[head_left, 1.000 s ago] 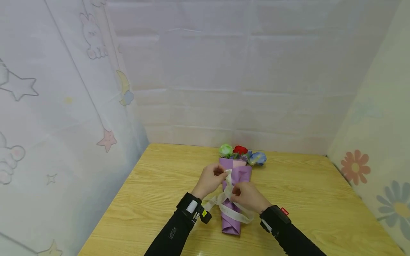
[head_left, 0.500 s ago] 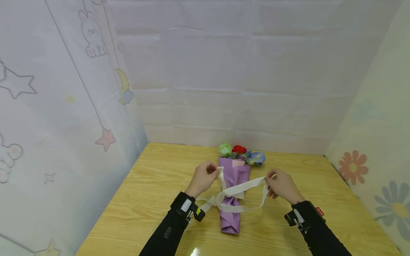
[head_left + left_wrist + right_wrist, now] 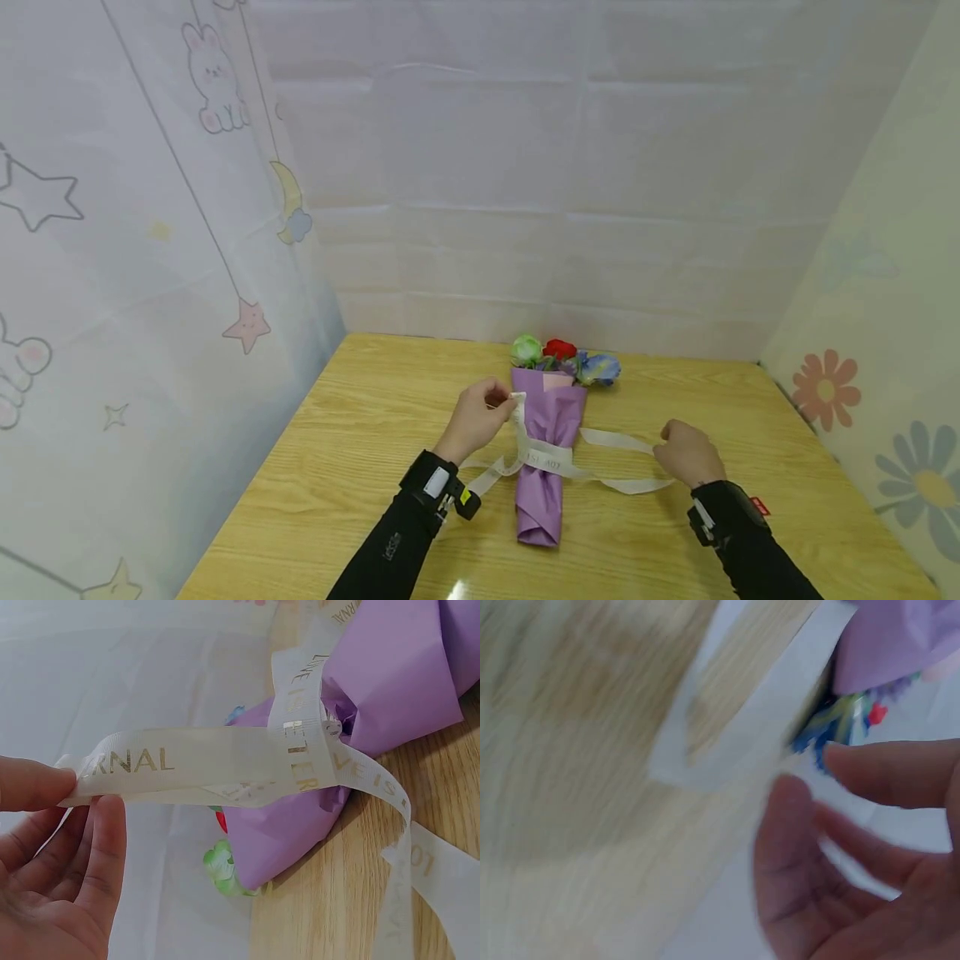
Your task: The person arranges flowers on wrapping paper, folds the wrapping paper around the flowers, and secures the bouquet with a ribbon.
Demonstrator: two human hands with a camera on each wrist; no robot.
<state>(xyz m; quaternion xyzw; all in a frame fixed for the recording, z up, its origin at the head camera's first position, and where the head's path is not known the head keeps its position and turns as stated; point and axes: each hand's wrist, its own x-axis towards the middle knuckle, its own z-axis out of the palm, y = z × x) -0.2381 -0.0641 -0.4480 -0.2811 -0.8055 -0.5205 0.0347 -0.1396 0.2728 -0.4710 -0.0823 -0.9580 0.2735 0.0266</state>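
A bouquet in purple wrapping paper [image 3: 542, 508] lies on the table, with a cream ribbon [image 3: 549, 455] round its middle. Gold lettering runs along the ribbon. Left of the bouquet, my left hand [image 3: 474, 417] pinches one end of the ribbon between thumb and fingers, drawing that length taut in the left wrist view. My right hand [image 3: 688, 454] is out to the right of the bouquet. Its thumb and fingers [image 3: 784, 847] stand apart with nothing between them in the right wrist view. A loop of ribbon [image 3: 697, 761] trails free beside that hand.
Green, red and blue flowers [image 3: 558, 354] stick out of the bouquet's far end, near the wooden table's [image 3: 405, 375] back edge. A pale wall sheet [image 3: 480, 250] rises behind it. Another ribbon tail [image 3: 487, 477] lies by the left wrist.
My right hand has moved from the bouquet's middle out to the right, pulling ribbon, then letting go. The ribbon's bow loop has come undone into a flat band. The left hand shifted slightly left.
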